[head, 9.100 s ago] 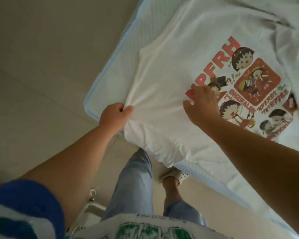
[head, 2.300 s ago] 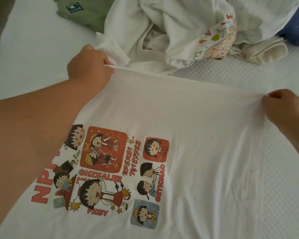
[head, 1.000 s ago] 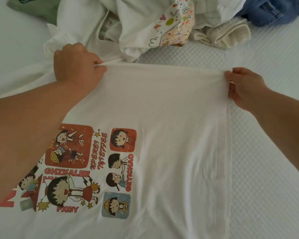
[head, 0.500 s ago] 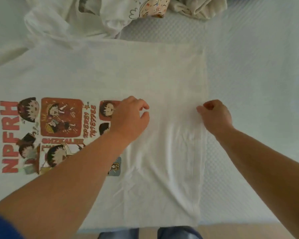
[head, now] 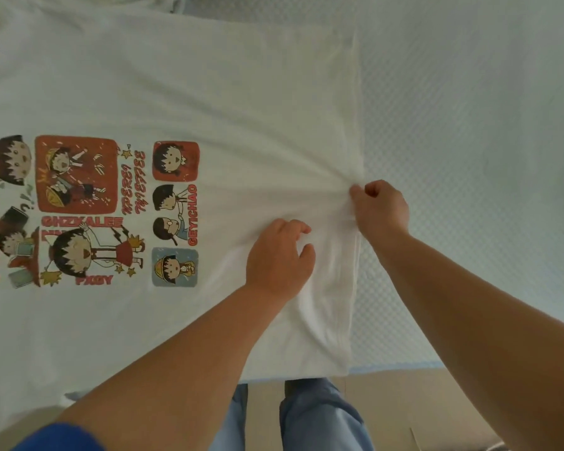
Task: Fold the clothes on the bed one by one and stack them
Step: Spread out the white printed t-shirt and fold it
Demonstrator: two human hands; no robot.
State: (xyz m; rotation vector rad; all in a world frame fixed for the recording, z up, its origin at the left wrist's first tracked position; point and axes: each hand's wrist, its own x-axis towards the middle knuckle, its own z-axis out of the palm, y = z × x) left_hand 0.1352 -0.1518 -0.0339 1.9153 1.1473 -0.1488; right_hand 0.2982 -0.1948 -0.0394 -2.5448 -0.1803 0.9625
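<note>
A white T-shirt (head: 241,92) with a red cartoon print (head: 88,209) lies spread on the bed, its hem at the right. My right hand (head: 381,209) pinches the hem edge about halfway along, and the cloth bunches into creases there. My left hand (head: 279,258) rests on the shirt just left of the hem, fingers curled down onto the fabric; whether it grips a fold I cannot tell.
The white quilted mattress (head: 469,125) stretches bare to the right of the shirt. Its near edge (head: 398,366) runs along the bottom, with beige floor (head: 420,411) and my blue trouser legs (head: 316,418) below. A bit of other laundry (head: 173,0) shows at the top edge.
Since the earlier frames both hands let go of the far hem corners, laid the shirt flat, and came to the middle of the hem. The view has tilted down toward the bed edge.
</note>
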